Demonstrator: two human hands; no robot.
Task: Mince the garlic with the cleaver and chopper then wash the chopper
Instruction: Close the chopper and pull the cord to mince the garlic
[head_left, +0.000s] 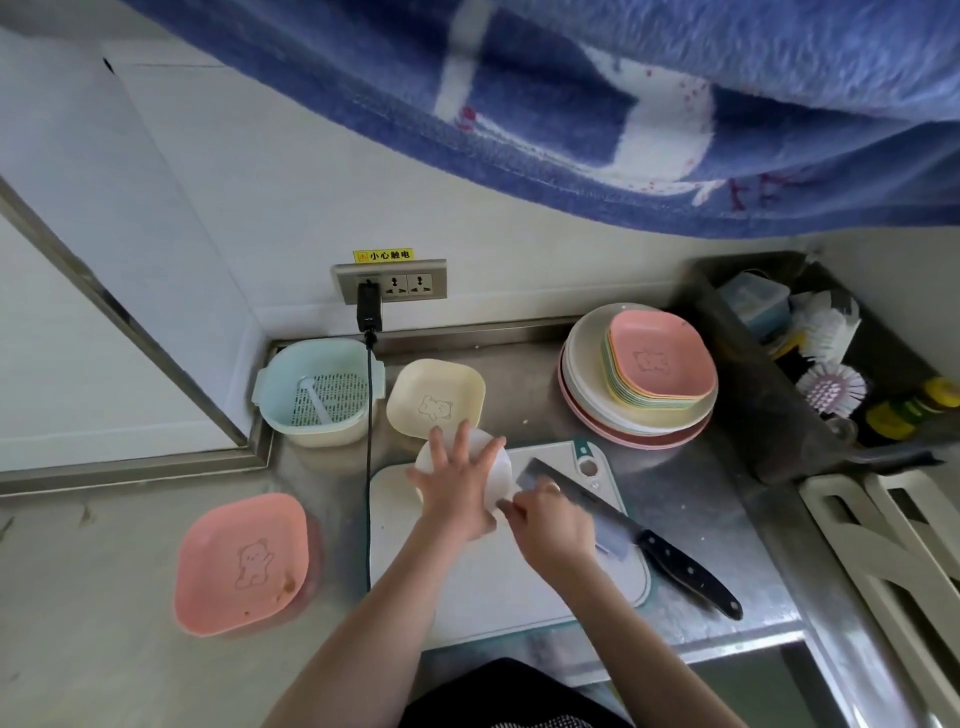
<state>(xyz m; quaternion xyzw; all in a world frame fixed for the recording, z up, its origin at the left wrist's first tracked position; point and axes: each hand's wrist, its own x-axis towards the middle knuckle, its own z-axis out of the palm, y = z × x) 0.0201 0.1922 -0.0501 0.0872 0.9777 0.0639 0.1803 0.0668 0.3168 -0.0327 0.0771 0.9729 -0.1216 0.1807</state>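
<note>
On steel counter (691, 509), left hand (457, 483) fingers spread over chopper (498, 467), right unclear

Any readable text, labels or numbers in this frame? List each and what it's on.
"小心触电": yellow warning sticker on the wall, just above the socket strip.
Red marks on the blue towel: too blurred to read.
Bear outlines on the pink dish and cream dish: pictures, no words.

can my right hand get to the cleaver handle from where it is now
Probably yes. The right hand is over the cleaver blade on the cutting board, and the black handle lies uncovered just beside it.
</note>
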